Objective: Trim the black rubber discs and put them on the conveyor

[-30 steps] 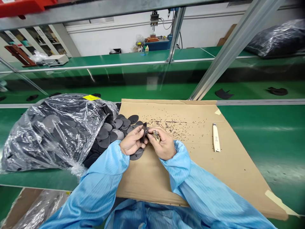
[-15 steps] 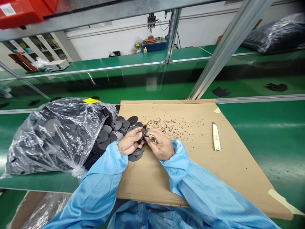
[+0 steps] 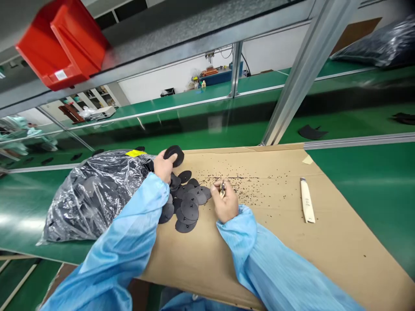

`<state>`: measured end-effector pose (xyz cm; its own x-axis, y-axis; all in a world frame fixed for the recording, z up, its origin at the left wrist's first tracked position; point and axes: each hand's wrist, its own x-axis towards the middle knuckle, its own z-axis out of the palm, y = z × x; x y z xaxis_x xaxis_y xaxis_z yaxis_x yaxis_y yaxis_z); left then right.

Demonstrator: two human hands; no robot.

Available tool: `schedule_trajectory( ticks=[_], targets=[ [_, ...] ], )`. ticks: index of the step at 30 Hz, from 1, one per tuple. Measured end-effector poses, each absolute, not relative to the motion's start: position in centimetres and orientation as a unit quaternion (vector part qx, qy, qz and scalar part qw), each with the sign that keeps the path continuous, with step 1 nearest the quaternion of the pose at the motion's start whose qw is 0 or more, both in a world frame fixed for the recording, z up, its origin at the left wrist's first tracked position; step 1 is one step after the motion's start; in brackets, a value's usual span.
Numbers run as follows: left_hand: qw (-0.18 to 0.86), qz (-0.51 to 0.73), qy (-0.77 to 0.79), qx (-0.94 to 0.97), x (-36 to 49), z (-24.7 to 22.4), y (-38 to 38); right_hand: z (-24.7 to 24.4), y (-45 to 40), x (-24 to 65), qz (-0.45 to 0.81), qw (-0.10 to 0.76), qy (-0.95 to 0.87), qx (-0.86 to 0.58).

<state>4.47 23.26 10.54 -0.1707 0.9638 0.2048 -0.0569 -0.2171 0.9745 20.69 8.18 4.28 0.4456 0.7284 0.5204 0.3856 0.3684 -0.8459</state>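
A worker in a pale blue smock sits at a green conveyor bench, the left hand (image 3: 164,165) raised over the far edge of a cardboard sheet (image 3: 292,242) and pinching a black round disc (image 3: 174,154) between thumb and fingers. The right hand (image 3: 225,203) rests on the cardboard, curled around a small metal tool (image 3: 222,188) whose exact kind cannot be made out. Between the hands lies a loose heap of black discs (image 3: 187,204), spilling from a clear plastic bag (image 3: 94,194) full of the same parts. Dark specks (image 3: 253,183) dot the cardboard; a cream-handled knife (image 3: 306,205) lies well to the right, and a red bin (image 3: 61,43) hangs overhead
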Motion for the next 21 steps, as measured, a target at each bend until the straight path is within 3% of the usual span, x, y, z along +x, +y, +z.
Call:
schedule_trajectory(
  ticks=[3, 5, 9, 14, 18, 21],
  targets=[
    [0.213, 0.550, 0.506, 0.629, 4.9, 12.5, 27.9, 4.2, 8.0, 20.5, 0.132, 0.640, -0.530, -0.540],
    [0.152, 0.472, 0.497, 0.712, 5.5, 13.3, 29.6, 4.1, 8.0, 20.6, 0.139, 0.638, -0.536, -0.535],
    [0.175, 0.351, 0.495, 0.775, 7.1, 12.9, 28.5, 3.9, 8.0, 20.9, 0.152, 0.633, -0.542, -0.532],
    [0.248, 0.296, 0.492, 0.780, 6.8, 11.3, 20.7, 3.2, 8.4, 21.1, 0.163, 0.637, -0.512, -0.553],
    [0.315, 0.362, 0.422, 0.769, 6.1, 9.2, 14.0, 2.7, 8.6, 20.9, 0.180, 0.643, -0.508, -0.543],
    [0.309, 0.459, 0.399, 0.731, 6.3, 6.9, 10.9, 3.2, 8.2, 20.3, 0.192, 0.639, -0.514, -0.539]
  ],
)
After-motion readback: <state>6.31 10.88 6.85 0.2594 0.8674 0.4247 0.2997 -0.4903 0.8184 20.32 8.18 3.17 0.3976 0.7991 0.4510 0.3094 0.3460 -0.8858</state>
